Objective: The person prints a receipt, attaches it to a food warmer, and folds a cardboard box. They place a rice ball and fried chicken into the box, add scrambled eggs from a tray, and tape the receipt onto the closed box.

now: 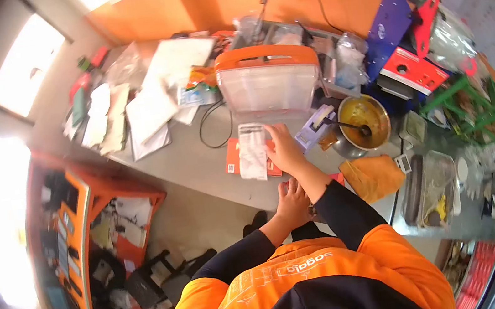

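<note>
My right hand (285, 149) reaches over the table with thumb and forefinger apart. Its fingertips touch the right edge of a white printed paper slip (252, 154). Beneath the slip lies a flat orange-red box (232, 156), mostly covered. Closer to my body, my left hand (293, 203) rests at the table's front edge, its fingers stretched forward. A small bit of red shows by its fingertips, too small to name. Just right of my right hand is a pale purple box (314, 127).
Behind the slip stands a clear case with an orange lid (265, 57). A steel pot (365, 125) with a black ladle is to the right, near an orange-brown cloth (372, 177). Papers (152, 104) and a black cable (202, 137) lie left. An orange cabinet (86, 202) stands lower left.
</note>
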### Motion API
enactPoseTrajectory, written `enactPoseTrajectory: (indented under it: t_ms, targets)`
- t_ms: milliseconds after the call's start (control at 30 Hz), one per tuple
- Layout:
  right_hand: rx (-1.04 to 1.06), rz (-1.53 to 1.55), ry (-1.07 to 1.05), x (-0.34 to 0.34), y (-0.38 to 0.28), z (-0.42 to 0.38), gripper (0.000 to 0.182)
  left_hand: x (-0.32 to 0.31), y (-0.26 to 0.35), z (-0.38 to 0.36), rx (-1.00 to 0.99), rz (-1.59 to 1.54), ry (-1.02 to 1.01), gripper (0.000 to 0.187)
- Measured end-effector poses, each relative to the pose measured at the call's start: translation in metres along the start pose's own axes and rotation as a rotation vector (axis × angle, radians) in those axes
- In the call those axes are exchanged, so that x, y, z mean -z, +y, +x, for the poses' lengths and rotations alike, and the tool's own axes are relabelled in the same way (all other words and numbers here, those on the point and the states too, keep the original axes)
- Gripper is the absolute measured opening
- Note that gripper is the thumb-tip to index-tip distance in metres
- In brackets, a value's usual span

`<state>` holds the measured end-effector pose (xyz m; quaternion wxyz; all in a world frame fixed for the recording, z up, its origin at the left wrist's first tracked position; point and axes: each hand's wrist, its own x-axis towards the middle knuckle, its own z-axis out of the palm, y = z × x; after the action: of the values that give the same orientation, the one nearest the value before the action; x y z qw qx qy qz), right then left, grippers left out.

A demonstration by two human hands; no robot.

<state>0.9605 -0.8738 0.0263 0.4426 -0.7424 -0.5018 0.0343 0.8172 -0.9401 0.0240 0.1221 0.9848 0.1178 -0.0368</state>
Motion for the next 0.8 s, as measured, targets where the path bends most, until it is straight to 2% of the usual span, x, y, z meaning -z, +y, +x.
enactPoseTrajectory:
  t_ms: [100,200,333,433,467,533,567,633,700,733,800]
  targets:
    - [-0.315,0.033,0.295,0.024,0.008,-0.026,0.043,0.009,-0.011,-0.001,-0.064,-0.035,0.001,0.092]
    - [-1.256,0.678,0.385,0.044,0.024,-0.035,0.036,0.006,-0.024,-0.003,-0.118,-0.084,0.084,0.088]
    - [-1.231,0.915,0.485,0.028,0.032,-0.026,0.033,-0.005,-0.026,-0.002,-0.131,-0.130,0.174,0.084]
    - [-1.241,0.928,0.694,0.012,0.021,-0.022,0.032,-0.035,-0.029,-0.002,-0.130,-0.117,0.156,0.084]
    - [-1.148,0.803,0.719,-0.002,0.029,-0.028,0.027,-0.043,-0.031,-0.001,-0.131,-0.109,0.147,0.084]
    - [-0.963,0.548,0.753,-0.041,0.058,-0.052,0.018,-0.019,-0.036,-0.001,-0.163,-0.314,-0.071,0.079]
    - [-1.020,0.558,0.789,-0.031,0.013,-0.039,0.013,-0.012,-0.036,-0.002,-0.174,-0.416,-0.185,0.077]
    - [-1.133,0.740,0.844,-0.041,0.017,-0.039,0.012,-0.041,-0.038,-0.002,-0.189,-0.615,0.017,0.065]
    - [-1.149,0.834,0.850,-0.044,0.025,-0.036,0.012,-0.046,-0.040,-0.002,-0.212,-0.477,-0.003,0.065]
    - [-1.155,0.882,0.849,-0.044,0.029,-0.033,0.012,-0.048,-0.039,0.001,-0.203,-0.518,0.007,0.066]
    - [-1.312,0.864,0.744,-0.043,0.043,-0.029,0.011,-0.049,-0.036,-0.001,-0.191,-0.519,-0.016,0.069]
